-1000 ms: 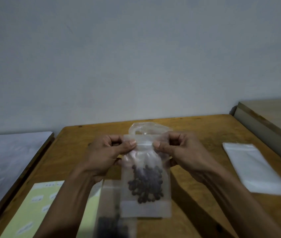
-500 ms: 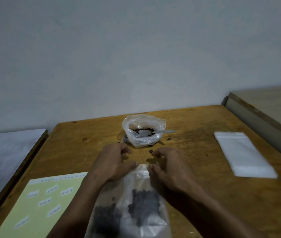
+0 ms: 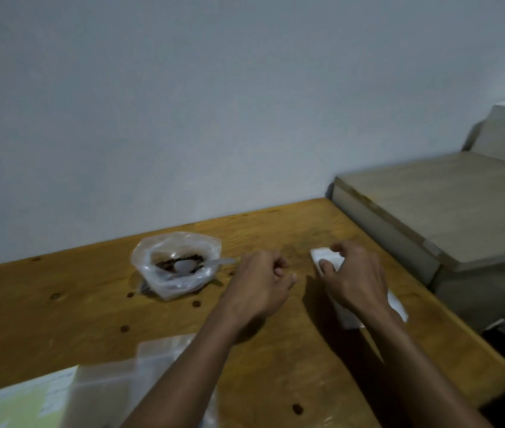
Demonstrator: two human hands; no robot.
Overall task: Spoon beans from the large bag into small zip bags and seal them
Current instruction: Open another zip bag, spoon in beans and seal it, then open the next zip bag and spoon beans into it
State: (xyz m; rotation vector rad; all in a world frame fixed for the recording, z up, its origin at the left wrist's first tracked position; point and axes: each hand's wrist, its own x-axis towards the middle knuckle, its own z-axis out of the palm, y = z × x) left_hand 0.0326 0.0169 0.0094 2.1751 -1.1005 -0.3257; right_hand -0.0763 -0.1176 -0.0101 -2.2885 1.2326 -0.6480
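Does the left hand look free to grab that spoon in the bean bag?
Probably yes. The left hand holds nothing and hovers just beside the spoon, whose handle sticks out of the open bean bag toward it.

The room was dim, with flat, greyish light and soft shadows under the hands on the table (image 3: 75,304). The near bags (image 3: 140,372) and both forearms were smeared by motion blur, and straight edges bowed toward the frame's borders.

A plain room, likely a home or small workroom — bare grey-white wall (image 3: 214,103) across the upper frame, a worn wooden table (image 3: 60,319) with dark knots below it, and a pale cabinet-like unit (image 3: 448,211) at right — which room exactly can't be told.
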